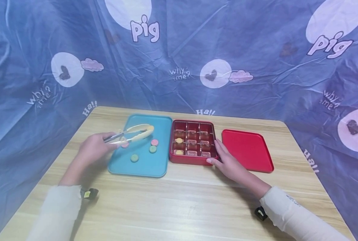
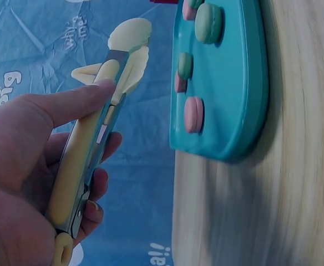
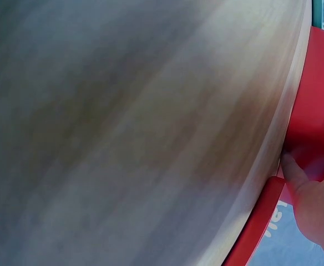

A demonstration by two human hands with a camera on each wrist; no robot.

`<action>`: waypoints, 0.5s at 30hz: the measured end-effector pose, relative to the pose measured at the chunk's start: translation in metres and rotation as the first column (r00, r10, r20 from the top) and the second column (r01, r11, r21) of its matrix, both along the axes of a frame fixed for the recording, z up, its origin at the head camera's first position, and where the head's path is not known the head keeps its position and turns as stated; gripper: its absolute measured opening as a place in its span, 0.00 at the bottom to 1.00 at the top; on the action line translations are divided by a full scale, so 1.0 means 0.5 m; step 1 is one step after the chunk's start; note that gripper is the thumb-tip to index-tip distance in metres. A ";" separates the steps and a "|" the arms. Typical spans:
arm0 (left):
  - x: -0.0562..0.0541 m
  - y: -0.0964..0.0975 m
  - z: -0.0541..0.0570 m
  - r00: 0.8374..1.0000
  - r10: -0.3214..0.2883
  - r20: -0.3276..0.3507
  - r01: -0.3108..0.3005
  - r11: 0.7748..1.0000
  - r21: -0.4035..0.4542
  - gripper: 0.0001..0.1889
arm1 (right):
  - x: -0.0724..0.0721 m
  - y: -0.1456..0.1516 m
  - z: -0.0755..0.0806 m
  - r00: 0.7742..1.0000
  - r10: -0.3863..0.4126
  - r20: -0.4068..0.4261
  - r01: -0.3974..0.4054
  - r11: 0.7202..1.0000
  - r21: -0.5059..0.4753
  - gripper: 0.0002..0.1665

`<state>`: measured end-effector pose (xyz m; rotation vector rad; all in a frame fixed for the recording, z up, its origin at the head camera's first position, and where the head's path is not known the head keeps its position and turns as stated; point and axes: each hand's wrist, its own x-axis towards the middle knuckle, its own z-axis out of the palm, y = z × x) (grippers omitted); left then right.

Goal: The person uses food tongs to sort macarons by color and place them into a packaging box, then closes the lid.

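Observation:
My left hand (image 1: 96, 147) grips metal tongs (image 2: 79, 160) with cream handles and tips, above the blue tray (image 1: 145, 169). Between the tips in the head view is a yellow macaron (image 1: 150, 128). Pink macarons (image 2: 193, 115) and green macarons (image 1: 134, 158) lie on the tray. Right of it stands a red box (image 1: 194, 161) with a divided insert; one yellow macaron (image 1: 179, 140) sits in the left column's middle compartment, another yellow macaron (image 1: 179, 152) in the front one. My right hand (image 1: 230, 164) touches the box's front right corner, thumb on the front, fingers along the right side.
A red lid (image 1: 246, 150) lies flat to the right of the box. The wooden table (image 1: 179, 207) ends at a blue printed cloth (image 1: 179, 90) that hangs behind and on both sides.

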<state>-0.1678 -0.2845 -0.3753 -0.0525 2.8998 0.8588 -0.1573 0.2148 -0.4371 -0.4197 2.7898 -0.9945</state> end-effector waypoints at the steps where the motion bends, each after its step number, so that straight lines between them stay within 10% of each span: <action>1: -0.003 0.004 0.000 1.000 0.000 -0.001 0.000 1.000 -0.004 0.57 | 0.000 0.001 0.000 1.000 0.001 -0.002 -0.001 1.000 -0.001 0.59; 15: -0.045 0.053 0.004 0.999 -0.029 0.032 0.027 0.999 0.040 0.41 | -0.001 0.001 0.001 1.000 -0.002 -0.004 0.002 1.000 0.006 0.60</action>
